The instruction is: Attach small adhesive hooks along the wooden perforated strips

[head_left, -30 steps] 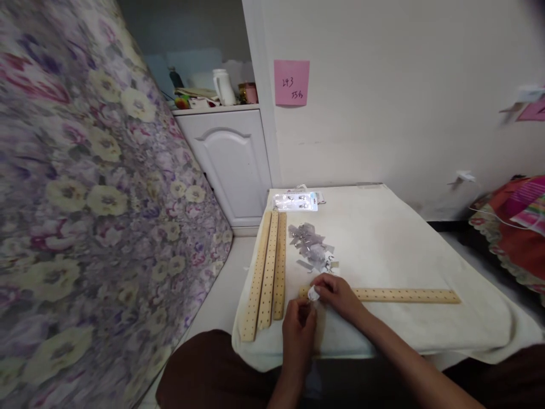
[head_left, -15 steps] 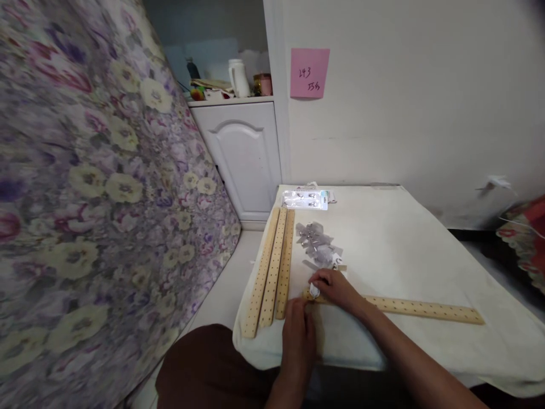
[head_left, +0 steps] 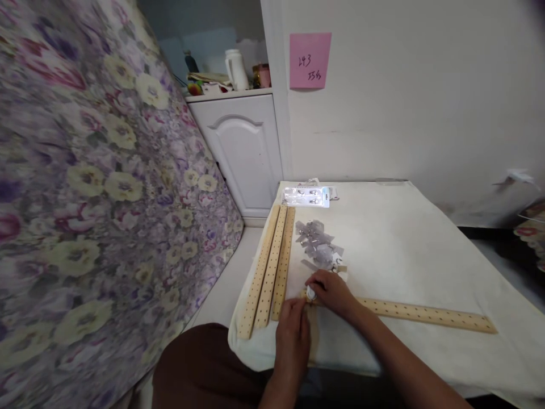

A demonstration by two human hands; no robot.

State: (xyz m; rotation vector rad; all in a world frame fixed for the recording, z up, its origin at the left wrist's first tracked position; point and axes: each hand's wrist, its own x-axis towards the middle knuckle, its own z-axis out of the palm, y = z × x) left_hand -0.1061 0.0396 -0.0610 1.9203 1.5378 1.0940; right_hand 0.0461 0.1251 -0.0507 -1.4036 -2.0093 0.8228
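A long wooden strip with rows of holes (head_left: 426, 314) lies across the cloth-covered table (head_left: 404, 238). My right hand (head_left: 334, 292) is closed at the strip's left end, pinching a small white piece (head_left: 311, 293). My left hand (head_left: 292, 335) sits just below it with fingers curled against a second wooden strip (head_left: 313, 338) that runs toward me; what it grips is partly hidden. Three more holed strips (head_left: 270, 270) lie side by side to the left. A heap of small clear bags with metal parts (head_left: 317, 245) lies just beyond my hands.
A blister pack of hardware (head_left: 306, 196) rests at the table's far edge. A flowered mattress (head_left: 85, 187) leans on the left. A white cabinet (head_left: 242, 153) with a jug and clutter stands behind. A pink note (head_left: 309, 60) is stuck on the wall.
The view has swung a little to the left and down. Both hands stay at the strip's left end, the left hand shifted slightly nearer the right.
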